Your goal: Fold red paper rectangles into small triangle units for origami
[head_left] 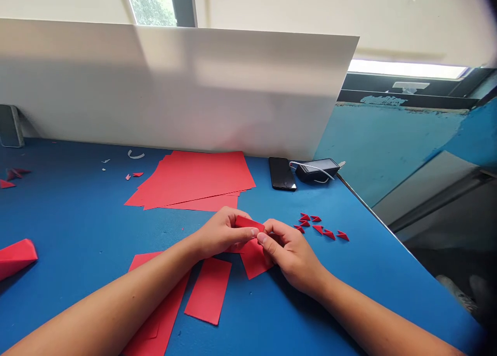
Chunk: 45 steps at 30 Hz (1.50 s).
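Note:
A small folded strip of red paper (248, 223) is pinched between my two hands above the blue table. My left hand (225, 232) grips its left part with thumb and fingers, and my right hand (289, 252) closes on its right end. Below my hands lies a small red paper rectangle (254, 262), partly covered by them. Another red rectangle (208, 291) rests nearer to me. Larger red sheets (166, 314) lie under my left forearm, which hides part of them. Several small folded red triangles (318, 228) are scattered just right of my right hand.
A stack of red sheets (198, 177) lies at the back by a white board (174, 86). A black phone (282, 173) and a dark device with a white cable (317, 169) sit back right. A red folded piece (17, 259) is at left. The table edge (368, 211) runs along the right.

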Tool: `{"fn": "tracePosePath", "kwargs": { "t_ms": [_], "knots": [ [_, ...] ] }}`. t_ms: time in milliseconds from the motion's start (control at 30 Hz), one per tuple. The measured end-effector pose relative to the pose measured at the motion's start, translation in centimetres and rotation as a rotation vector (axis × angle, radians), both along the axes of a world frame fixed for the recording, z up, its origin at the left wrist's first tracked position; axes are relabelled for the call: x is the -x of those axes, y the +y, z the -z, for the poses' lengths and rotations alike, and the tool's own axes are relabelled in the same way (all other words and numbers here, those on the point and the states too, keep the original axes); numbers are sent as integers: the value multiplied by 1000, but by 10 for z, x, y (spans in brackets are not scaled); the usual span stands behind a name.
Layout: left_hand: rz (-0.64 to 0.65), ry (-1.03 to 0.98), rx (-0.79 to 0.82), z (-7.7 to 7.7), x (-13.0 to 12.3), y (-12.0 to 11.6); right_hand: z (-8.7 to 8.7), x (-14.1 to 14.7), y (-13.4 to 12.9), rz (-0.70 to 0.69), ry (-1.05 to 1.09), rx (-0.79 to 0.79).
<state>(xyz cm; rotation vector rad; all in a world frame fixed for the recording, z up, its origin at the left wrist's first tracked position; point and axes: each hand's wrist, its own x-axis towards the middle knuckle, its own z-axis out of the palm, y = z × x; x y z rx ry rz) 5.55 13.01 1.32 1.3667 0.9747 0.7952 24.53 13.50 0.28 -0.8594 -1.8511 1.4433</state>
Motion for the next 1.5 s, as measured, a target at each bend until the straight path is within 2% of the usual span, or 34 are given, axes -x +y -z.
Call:
{"fn": "tracePosePath", "kwargs": {
  "t_ms": [133, 267, 467, 633, 800, 933, 1167, 1300, 1500],
  "knots": [
    [-5, -3, 19, -3, -1, -2, 1, 0, 0, -52, 67, 45],
    [-5, -24, 33, -1, 0, -1, 3, 0, 3, -46, 110, 71],
    [-64, -135, 50, 9, 5, 5, 3, -2, 7, 58, 169, 130],
    [-63, -192, 55, 10, 3, 5, 2, -1, 7, 91, 202, 157],
    [-92, -303, 50, 14, 6, 7, 2, 0, 9, 200, 295, 252],
    [-66, -245, 5, 12, 2, 5, 4, -1, 10, 189, 318, 271],
    [-34, 5, -78, 1, -4, -2, 4, -2, 6, 58, 184, 179],
    [9, 14, -86, 4, -2, -1, 1, 1, 3, 19, 123, 151],
    [-9, 54, -98, 8, -1, 0, -2, 2, 2, 45, 46, 85]
  ]
}}
